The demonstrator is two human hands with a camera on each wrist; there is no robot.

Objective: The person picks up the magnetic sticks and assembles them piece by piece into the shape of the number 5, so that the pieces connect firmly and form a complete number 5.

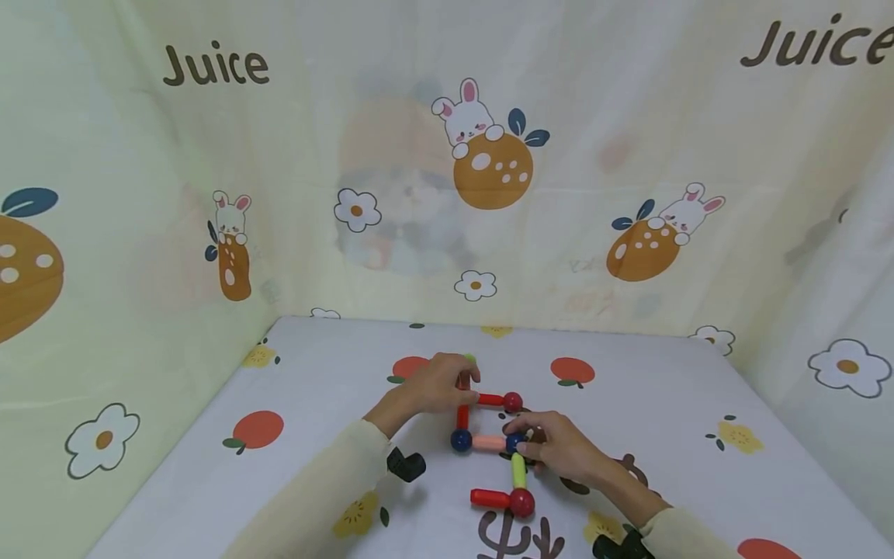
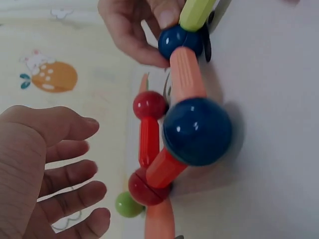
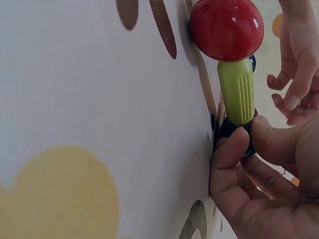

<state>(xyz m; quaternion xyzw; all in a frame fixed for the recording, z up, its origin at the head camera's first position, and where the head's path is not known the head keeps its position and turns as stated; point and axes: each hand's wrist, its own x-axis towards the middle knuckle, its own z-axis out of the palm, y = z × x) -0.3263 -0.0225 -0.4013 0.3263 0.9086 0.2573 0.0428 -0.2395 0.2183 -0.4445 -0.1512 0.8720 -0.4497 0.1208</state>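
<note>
A chain of magnetic rods and balls lies on the table. My right hand (image 1: 559,449) pinches a blue ball (image 1: 514,442) between thumb and fingers. A yellow-green rod (image 3: 237,92) runs from that ball to a red ball (image 1: 521,502), which carries a red rod (image 1: 489,498). A pink rod (image 2: 188,73) links it to another blue ball (image 2: 198,131). From there a red rod (image 1: 462,417) leads to a further red ball (image 2: 149,186), with a side rod ending in a red ball (image 1: 513,401). Over this far part, my left hand (image 1: 440,382) holds nothing, fingers loosely bent.
Beyond the far red ball, a pink rod (image 2: 159,219) and a green ball (image 2: 129,204) show in the left wrist view. The white tablecloth (image 1: 314,435) has printed fruit. A printed curtain (image 1: 300,155) rises behind and at both sides. Black straps (image 1: 406,465) sit at the wrists.
</note>
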